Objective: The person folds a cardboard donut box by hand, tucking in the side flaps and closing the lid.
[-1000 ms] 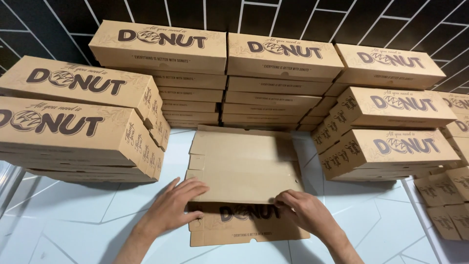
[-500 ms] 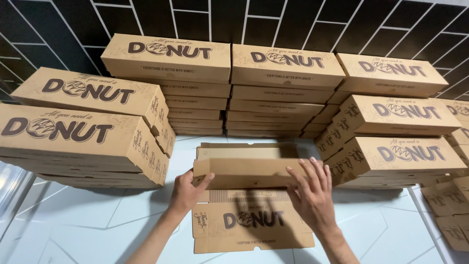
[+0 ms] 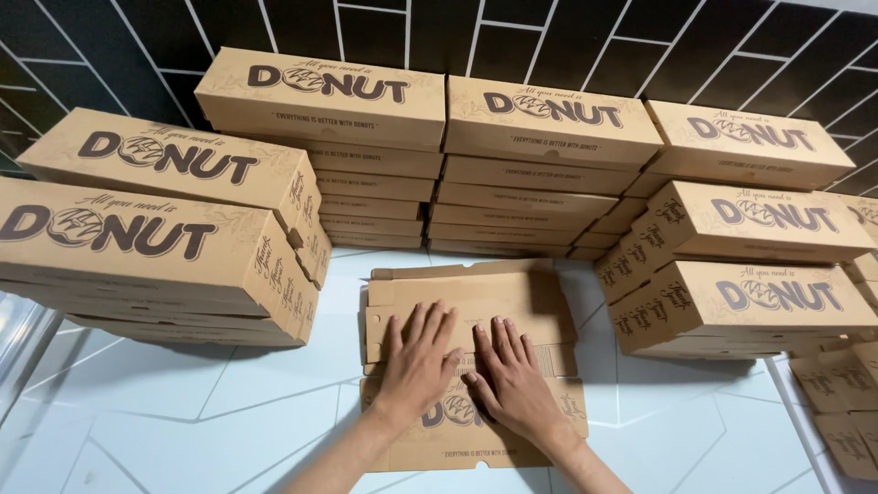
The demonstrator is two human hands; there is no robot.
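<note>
Stacks of closed brown cardboard boxes [image 3: 540, 137] ring the white counter [image 3: 183, 412] on 3 sides, the back ones against a dark tiled wall [image 3: 110, 46]. In the gap between them lies the flat, partly folded box blank [image 3: 471, 306], directly ahead of the person, its long axis running left to right. Both hands rest on its near half with fingers spread flat, palms down, gripping nothing: the left hand [image 3: 418, 364] and right hand [image 3: 512, 384] side by side, about equally near. The blank is plain brown cardboard, creased, with a printed flap toward the person.
</note>
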